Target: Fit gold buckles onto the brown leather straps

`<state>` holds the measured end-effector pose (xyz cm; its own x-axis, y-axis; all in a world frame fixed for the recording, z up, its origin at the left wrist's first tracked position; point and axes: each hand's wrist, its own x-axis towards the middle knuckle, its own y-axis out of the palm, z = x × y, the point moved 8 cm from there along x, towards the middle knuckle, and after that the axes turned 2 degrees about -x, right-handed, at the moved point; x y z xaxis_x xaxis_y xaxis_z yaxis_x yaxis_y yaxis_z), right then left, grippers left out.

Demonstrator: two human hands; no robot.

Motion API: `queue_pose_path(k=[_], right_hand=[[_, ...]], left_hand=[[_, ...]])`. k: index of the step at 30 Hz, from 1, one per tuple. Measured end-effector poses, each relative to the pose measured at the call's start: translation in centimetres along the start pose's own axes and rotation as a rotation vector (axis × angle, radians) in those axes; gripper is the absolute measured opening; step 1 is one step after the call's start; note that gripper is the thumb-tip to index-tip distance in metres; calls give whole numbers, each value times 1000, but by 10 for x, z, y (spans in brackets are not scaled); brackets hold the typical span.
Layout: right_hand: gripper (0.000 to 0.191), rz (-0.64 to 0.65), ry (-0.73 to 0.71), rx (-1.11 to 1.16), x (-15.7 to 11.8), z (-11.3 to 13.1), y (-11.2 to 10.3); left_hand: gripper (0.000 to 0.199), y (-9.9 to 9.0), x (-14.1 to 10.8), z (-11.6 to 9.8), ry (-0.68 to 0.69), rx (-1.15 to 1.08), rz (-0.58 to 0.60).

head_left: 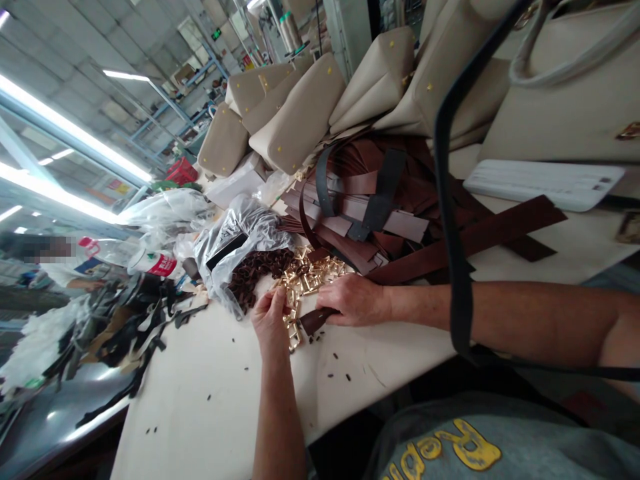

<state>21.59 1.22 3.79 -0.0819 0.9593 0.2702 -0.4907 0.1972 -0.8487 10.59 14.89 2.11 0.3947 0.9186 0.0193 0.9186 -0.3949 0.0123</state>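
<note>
In the centre of the frame we grasp a short end of dark brown leather-look strap (316, 321) in our right hand (350, 300), its tip pointing toward our left hand (270, 317); the left thumb and fingertips are drawn together just beside the gold metal buckles (305, 273), though we cannot tell whether anything is pinched between them; the buckles lie heaped between and behind our hands, next to a pile of dark brown loops (255, 273) at the mouth of a grey plastic bag (240, 227); right of centre we have a tangled stack of brown strips (350, 247), and behind it, across the upper middle and upper right, beige handbags (300, 113); a long black strap (445, 167) crosses the right side of the frame; small dark bits (349, 377) dot our white worktable (190, 413) at lower centre; a co-worker (65, 273) is at the left edge.
</note>
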Motion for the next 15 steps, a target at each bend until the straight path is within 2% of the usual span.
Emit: queue_pose_path(k=[5, 9, 12, 15], right_hand=[[19, -33, 78, -37, 0, -7, -4], [17, -26, 61, -102, 1, -6, -5], [17, -46, 70, -100, 1, -7, -7], [17, -63, 148, -63, 0, -16, -7]], left_hand=[[33, 2, 1, 6, -27, -67, 40], [33, 4, 1, 10, -62, -102, 60], [33, 4, 0, 8, -57, -64, 82], [31, 1, -2, 2, 5, 38, 49]])
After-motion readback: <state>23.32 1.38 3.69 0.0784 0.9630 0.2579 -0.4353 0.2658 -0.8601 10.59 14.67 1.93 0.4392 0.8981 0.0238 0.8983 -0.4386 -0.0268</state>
